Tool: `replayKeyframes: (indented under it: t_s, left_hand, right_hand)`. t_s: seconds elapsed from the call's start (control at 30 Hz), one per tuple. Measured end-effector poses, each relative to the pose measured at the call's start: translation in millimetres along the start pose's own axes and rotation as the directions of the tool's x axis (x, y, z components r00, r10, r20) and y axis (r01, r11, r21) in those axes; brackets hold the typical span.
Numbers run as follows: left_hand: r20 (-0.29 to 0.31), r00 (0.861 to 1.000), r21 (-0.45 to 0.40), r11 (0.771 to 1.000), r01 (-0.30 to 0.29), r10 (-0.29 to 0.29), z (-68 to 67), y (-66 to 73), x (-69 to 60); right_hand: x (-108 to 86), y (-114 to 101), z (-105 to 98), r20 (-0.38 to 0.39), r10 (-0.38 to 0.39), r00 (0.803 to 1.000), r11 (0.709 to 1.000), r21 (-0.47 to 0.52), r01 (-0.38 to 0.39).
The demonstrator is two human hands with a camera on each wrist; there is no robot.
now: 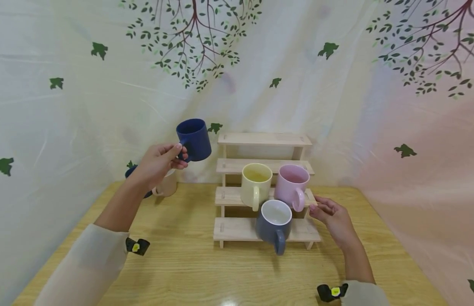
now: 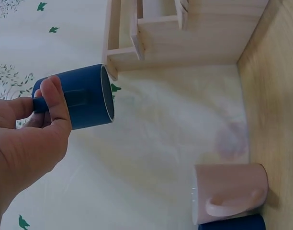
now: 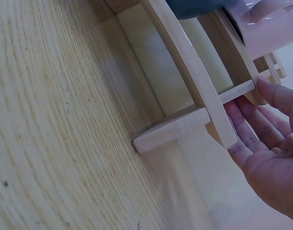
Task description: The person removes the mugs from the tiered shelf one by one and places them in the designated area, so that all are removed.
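My left hand (image 1: pixel 157 163) holds a dark blue mug (image 1: pixel 198 142) by its handle, raised to the left of a light wooden stepped shelf (image 1: pixel 237 230). In the left wrist view, thumb and fingers pinch the handle of the blue mug (image 2: pixel 91 103). At the shelf's right side, my right hand (image 1: pixel 338 221) grips the end of the second step from the bottom; the right wrist view shows the thumb by the board's end and fingers behind the side support. A yellow mug (image 1: pixel 257 189) and a pink mug (image 1: pixel 289 187) stand on that step. On the lowest step is a grey-blue mug (image 1: pixel 268 230) with a white inside.
At the table's back left stands a beige-pink mug (image 1: pixel 169 185), beside another dark blue mug (image 1: pixel 130 171) mostly hidden behind my left forearm. The shelf stands on a wooden table (image 1: pixel 176 255). A pale curtain (image 1: pixel 290 106) with printed leaves hangs behind.
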State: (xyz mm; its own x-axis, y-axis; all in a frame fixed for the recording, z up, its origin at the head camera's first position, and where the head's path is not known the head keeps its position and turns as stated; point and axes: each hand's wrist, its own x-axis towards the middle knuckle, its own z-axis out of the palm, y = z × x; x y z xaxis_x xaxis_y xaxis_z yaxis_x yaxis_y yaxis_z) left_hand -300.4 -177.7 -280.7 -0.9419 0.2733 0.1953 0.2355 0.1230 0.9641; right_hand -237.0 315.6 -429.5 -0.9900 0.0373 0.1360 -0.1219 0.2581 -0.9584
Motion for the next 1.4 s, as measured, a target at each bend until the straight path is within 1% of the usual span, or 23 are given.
replayKeyframes:
  t_s: [0.13,0.23,0.37,0.43,0.57,0.67,0.8,0.9,1.0,1.1,1.27,1.33,1.4]
  left_hand:
    - [-0.012,1.000,0.009,1.000,0.016,-0.016,-1.7,-8.3,-2.7]
    - [-0.024,0.999,0.034,0.999,0.037,-0.036,-2.2,-16.2,-3.9]
    - [-0.036,0.998,0.050,0.997,0.056,-0.054,-2.6,-30.5,-4.6]
    - [-0.046,0.997,0.044,0.997,0.071,-0.069,-2.7,-39.2,-4.5]
    - [-0.072,0.992,0.017,0.995,0.101,-0.099,-1.4,-60.3,-3.3]
    - [-0.076,0.992,-0.031,0.994,0.102,-0.104,-0.7,-77.5,-2.5]
    - [-0.075,0.990,-0.104,0.988,0.115,-0.123,0.7,-97.6,-2.4]
    - [-0.086,0.987,-0.117,0.985,0.128,-0.138,2.7,-110.7,-2.1]
    - [-0.089,0.985,-0.106,0.985,0.139,-0.149,5.5,-121.8,0.1]
    - [-0.100,0.981,-0.109,0.982,0.156,-0.167,8.1,-129.8,2.2]
    - [-0.121,0.973,-0.079,0.979,0.187,-0.195,10.2,-137.5,2.6]
    - [-0.123,0.971,-0.073,0.978,0.198,-0.205,10.6,-140.8,2.2]
    - [-0.113,0.971,-0.069,0.977,0.204,-0.211,11.1,-144.4,2.3]
  right_hand:
    - [-0.8,0.7,-1.4,0.003,0.007,1.000,1.000,-0.009,-0.007]
    - [-0.9,1.5,-1.6,0.007,0.006,1.000,1.000,-0.011,-0.006]
    - [-0.8,2.6,-1.6,0.011,0.002,1.000,1.000,-0.008,-0.002]
    - [-0.7,2.2,-1.3,0.010,0.001,1.000,1.000,0.003,-0.001]
    - [-0.8,1.7,-1.3,0.010,0.004,1.000,1.000,0.018,-0.004]
    - [-1.2,1.8,-1.2,0.009,0.002,1.000,1.000,0.017,-0.002]
    - [-0.8,1.7,-1.1,0.007,0.001,1.000,1.000,0.014,-0.001]
    - [-0.1,2.1,-1.4,0.006,0.006,1.000,1.000,0.014,-0.006]
    - [-1.0,1.9,-2.5,0.001,0.005,1.000,1.000,0.014,-0.005]
    - [-1.9,1.6,-3.2,-0.001,0.004,1.000,1.000,0.013,-0.004]
    - [-1.4,2.3,-2.4,-0.003,0.009,1.000,1.000,0.009,-0.009]
    - [-0.9,2.8,-1.7,-0.004,0.008,1.000,1.000,0.009,-0.008]
    - [-0.4,3.3,-1.4,-0.003,0.008,1.000,1.000,0.007,-0.008]
